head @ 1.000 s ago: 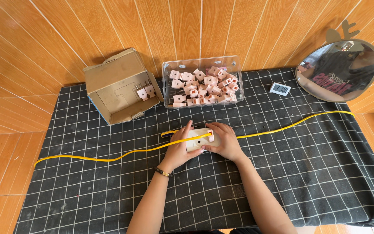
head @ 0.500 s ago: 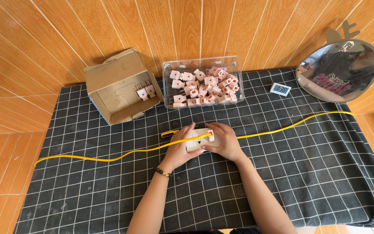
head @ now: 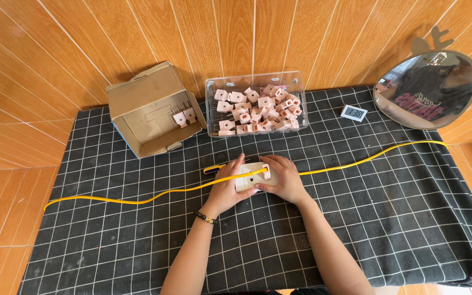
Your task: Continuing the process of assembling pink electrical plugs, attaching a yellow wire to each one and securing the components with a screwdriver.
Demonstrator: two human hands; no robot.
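Yellow cable (head: 137, 200): runs from 9 o'clock across the black checked cloth (head: 389, 218) toward 2 o'clock. Cardboard box (head: 148, 109), 11 o'clock: open, two pink plugs inside. Left hand (head: 226, 188), centre: fingers curled around a white socket block (head: 252, 176). Right hand (head: 284, 177): fingers closed on the same block's right end. Clear tray (head: 255, 104), 12 o'clock: pink plugs. Small display (head: 353, 113) and mirror (head: 430, 90), 2 o'clock.

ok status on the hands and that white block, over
Both hands, left and right, clamped on white block. Yellow cable runs across it. Nothing in the way.
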